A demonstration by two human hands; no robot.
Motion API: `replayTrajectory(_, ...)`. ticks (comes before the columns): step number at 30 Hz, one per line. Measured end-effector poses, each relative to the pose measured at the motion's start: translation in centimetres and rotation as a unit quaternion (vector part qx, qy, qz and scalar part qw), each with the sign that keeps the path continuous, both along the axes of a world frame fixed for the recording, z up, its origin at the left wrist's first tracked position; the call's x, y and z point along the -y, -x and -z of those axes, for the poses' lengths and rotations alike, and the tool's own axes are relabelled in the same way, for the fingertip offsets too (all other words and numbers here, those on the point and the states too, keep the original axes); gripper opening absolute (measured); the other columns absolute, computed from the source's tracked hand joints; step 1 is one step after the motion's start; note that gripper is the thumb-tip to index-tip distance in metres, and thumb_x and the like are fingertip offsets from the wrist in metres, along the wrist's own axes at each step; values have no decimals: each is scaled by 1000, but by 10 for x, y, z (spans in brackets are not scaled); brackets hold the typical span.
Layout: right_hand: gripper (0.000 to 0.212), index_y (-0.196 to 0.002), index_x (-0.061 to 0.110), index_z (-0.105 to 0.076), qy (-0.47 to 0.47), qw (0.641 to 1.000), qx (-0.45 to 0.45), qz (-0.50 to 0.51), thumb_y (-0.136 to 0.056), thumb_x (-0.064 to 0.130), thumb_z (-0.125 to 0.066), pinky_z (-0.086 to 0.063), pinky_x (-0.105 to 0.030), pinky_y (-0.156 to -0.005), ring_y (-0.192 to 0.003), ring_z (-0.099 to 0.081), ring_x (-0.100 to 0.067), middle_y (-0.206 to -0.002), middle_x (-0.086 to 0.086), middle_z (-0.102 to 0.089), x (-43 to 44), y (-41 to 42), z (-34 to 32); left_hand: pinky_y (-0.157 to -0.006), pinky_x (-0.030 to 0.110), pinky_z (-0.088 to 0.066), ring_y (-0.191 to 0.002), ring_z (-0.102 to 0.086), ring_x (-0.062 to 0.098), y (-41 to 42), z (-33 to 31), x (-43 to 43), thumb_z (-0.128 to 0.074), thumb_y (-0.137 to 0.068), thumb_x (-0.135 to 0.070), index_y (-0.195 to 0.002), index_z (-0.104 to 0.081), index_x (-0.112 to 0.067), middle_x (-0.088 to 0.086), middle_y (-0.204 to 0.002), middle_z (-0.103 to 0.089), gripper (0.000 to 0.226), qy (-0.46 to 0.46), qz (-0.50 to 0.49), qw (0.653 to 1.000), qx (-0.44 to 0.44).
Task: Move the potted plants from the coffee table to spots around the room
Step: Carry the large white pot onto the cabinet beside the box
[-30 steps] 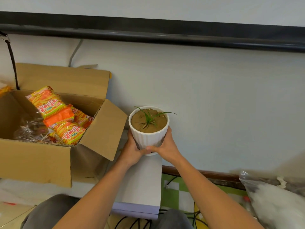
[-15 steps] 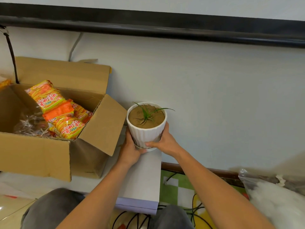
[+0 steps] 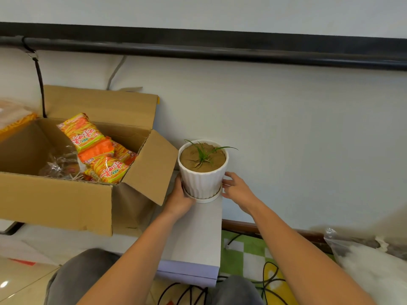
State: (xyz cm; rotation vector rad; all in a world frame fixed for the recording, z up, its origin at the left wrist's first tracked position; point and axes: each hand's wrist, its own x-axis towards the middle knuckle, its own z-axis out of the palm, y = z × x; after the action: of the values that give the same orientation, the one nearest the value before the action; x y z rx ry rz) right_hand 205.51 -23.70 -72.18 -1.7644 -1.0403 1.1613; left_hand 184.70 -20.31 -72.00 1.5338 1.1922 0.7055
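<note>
A white ribbed pot [image 3: 203,183] filled with brown soil and a small green sprout stands on its saucer at the far end of a white cabinet top [image 3: 198,234], close to the wall. My left hand [image 3: 179,198] curls round the pot's lower left side and the saucer. My right hand [image 3: 236,189] is at the pot's right side with its fingers loosened, only the fingertips near or touching the pot's wall.
An open cardboard box [image 3: 66,199] with orange snack packets [image 3: 94,150] sits just left of the pot, one flap reaching toward it. The white wall is right behind. A clear plastic bag [image 3: 370,267] and black cables [image 3: 271,280] lie on the green checked mat at the right.
The pot has come down onto the cabinet top by the wall. My right hand has slid off the pot's front to its right side and loosened its fingers.
</note>
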Motion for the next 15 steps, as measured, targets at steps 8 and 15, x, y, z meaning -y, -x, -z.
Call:
replayTrajectory(8,52,-144,24,-45,4,999,29,29,-98,6,-61,-53,-36,-93,-119,-55,-21,-146,-9,-52,26,1,-20,-95,38,-49,-128,-53,25,9,-14,17,-77,-81,-41,-149,-33,-20,4,-144,-53,84,38,29,996,-78)
replayTrajectory(15,53,-135,35,-47,-44,997,-2,57,-93,10,-67,-55,-33,-84,-118,-59,-19,-135,3,-57,35,24,-41,-99,40,-47,-128,-48,24,8,-26,32,-74,-88,-28,-156,-16,-24,3,-146,-46,89,27,38,998,-45)
